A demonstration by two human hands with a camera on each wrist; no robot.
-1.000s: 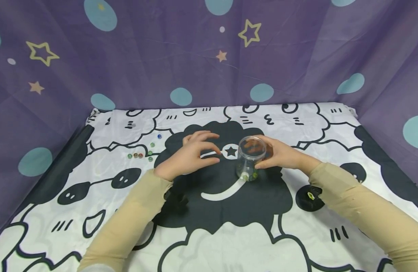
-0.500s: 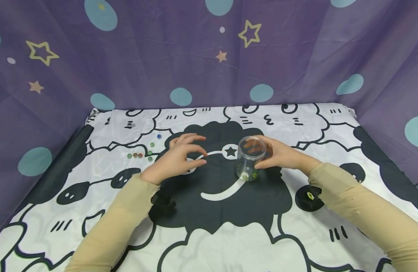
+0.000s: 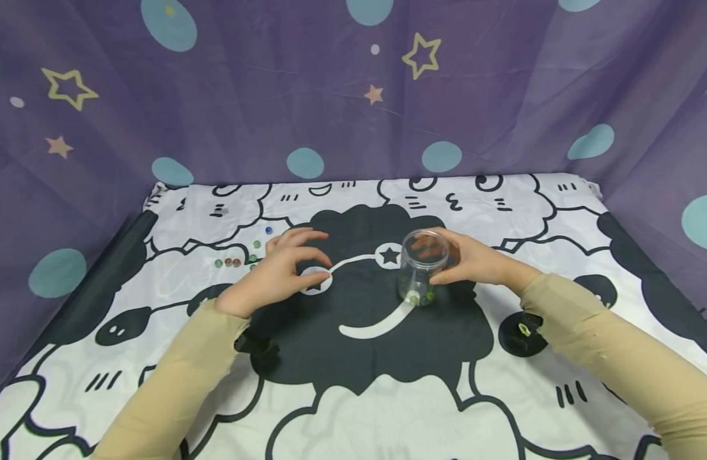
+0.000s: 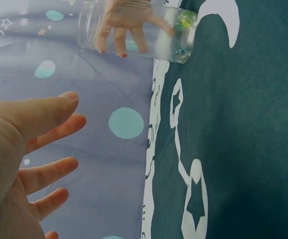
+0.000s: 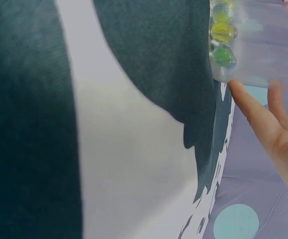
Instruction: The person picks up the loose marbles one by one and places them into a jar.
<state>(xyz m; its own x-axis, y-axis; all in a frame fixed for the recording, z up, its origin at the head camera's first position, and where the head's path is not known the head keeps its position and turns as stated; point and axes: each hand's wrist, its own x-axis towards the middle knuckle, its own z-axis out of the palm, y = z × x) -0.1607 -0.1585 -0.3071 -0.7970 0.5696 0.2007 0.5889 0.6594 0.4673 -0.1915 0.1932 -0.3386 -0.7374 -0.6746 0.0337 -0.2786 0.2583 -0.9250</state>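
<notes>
A clear jar (image 3: 413, 276) stands upright on the dark cartoon patch of the tablecloth, with several glass marbles (image 5: 223, 32) at its bottom. My right hand (image 3: 473, 259) holds the jar from the right side, thumb in front and fingers behind. To the left, my left hand (image 3: 275, 273) hovers above the cloth with fingers apart and slightly bent, nothing between them. Just past its fingers lie loose marbles: a blue marble (image 3: 269, 230), a green marble (image 3: 257, 244), a red marble (image 3: 236, 262) and a few others. The left hand partly covers some of the green ones.
A black-and-white cartoon tablecloth (image 3: 388, 421) covers the table. Behind it hangs a purple curtain (image 3: 233, 115) with stars and blue dots. Small dark devices sit under both sleeves at the wrists.
My left hand has moved left, away from the jar and closer to the loose marbles. The right hand and jar have stayed in place.
</notes>
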